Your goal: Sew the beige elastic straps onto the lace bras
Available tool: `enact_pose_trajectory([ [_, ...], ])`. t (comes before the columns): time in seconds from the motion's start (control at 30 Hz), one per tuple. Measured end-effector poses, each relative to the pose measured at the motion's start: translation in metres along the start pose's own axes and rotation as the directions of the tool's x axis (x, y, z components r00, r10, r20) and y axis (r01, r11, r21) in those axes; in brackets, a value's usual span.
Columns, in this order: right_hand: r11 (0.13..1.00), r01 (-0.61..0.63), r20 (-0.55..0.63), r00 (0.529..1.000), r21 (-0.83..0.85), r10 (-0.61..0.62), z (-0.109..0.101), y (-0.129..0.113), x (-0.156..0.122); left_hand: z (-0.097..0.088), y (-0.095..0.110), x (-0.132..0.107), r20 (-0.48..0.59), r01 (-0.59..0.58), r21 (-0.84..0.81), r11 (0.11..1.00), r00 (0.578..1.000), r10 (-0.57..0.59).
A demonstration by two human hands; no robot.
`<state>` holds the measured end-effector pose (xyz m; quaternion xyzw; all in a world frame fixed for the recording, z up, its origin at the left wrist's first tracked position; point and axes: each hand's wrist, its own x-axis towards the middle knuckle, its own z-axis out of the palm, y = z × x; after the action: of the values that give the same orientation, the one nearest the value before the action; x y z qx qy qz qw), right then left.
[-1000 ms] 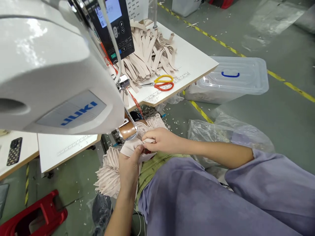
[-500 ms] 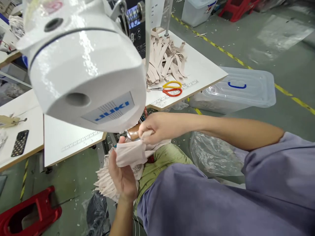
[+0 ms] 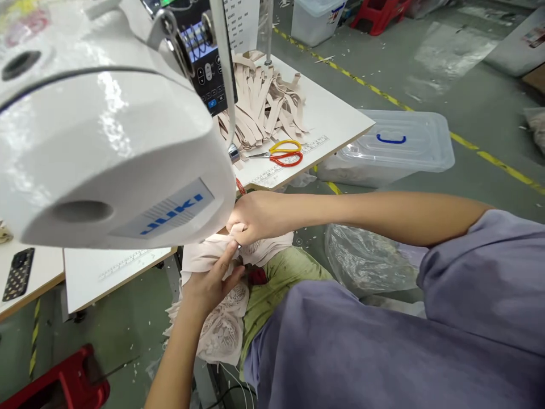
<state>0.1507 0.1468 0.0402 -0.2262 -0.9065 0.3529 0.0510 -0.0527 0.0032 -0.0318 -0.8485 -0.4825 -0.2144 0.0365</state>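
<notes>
A pale pink bra with lace cups [image 3: 221,335] hangs over my lap, below the head of a white JUKI sewing machine [image 3: 128,147]. My right hand [image 3: 259,216] pinches a fold of its fabric close under the machine head. Just below, my left hand [image 3: 210,287] grips the same bra's plain band [image 3: 200,255], with the index finger reaching up to the right fingertips. The machine head hides the needle and part of the work.
Cut beige fabric strips [image 3: 264,105] lie heaped on the white table [image 3: 332,113], beside red-and-yellow-handled scissors [image 3: 283,153]. A lidded plastic bin [image 3: 395,142] stands to the right. At left are a phone [image 3: 19,274] and a red stool [image 3: 72,380].
My left hand has turned over and moved up against the right fingers, palm now facing down. More of the lace shows below. The view has shifted, and the machine head appears further left.
</notes>
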Motion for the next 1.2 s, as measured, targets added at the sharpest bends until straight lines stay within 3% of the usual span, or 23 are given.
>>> enact_pose_trajectory([
  [0.1,1.000,0.021,-0.055,0.998,0.023,-0.020,0.008,0.005,-0.006,0.000,0.008,0.001,-0.006,0.092,-0.038,0.995,0.996,-0.092],
  [0.17,0.995,0.088,-0.182,0.980,0.038,-0.080,0.017,0.011,-0.012,0.000,0.015,0.002,-0.026,0.142,-0.078,0.987,0.989,-0.144],
  [0.27,0.980,0.193,-0.413,0.889,-0.053,-0.197,0.031,0.022,-0.020,0.000,0.026,0.005,-0.050,0.180,-0.108,0.978,0.981,-0.187],
  [0.33,0.969,0.229,-0.479,0.843,-0.093,-0.245,0.038,0.027,-0.022,-0.001,0.031,0.008,-0.045,0.217,-0.109,0.970,0.974,-0.223],
  [0.67,0.975,0.221,-0.481,0.854,-0.013,-0.200,0.034,0.027,-0.018,-0.002,0.047,0.015,-0.038,0.345,-0.065,0.936,0.937,-0.348],
  [0.73,0.974,0.224,-0.505,0.836,-0.045,-0.215,0.038,0.027,-0.020,-0.003,0.049,0.016,-0.022,0.367,-0.055,0.928,0.929,-0.369],
  [0.83,0.941,0.291,-0.538,0.772,-0.175,-0.338,0.049,0.030,-0.025,-0.006,0.052,0.015,-0.005,0.392,-0.051,0.919,0.920,-0.393],
  [1.03,0.846,0.281,-0.544,0.665,-0.452,-0.512,0.059,0.035,-0.026,-0.020,0.043,0.013,0.046,0.313,-0.031,0.949,0.949,-0.311],
  [1.1,0.825,0.261,-0.531,0.661,-0.501,-0.531,0.057,0.035,-0.026,-0.024,0.035,0.013,0.064,0.238,-0.037,0.971,0.970,-0.235],
  [1.2,0.863,0.242,-0.534,0.702,-0.444,-0.471,0.056,0.032,-0.031,-0.026,0.029,0.014,0.060,0.181,0.009,0.983,0.982,-0.182],
])
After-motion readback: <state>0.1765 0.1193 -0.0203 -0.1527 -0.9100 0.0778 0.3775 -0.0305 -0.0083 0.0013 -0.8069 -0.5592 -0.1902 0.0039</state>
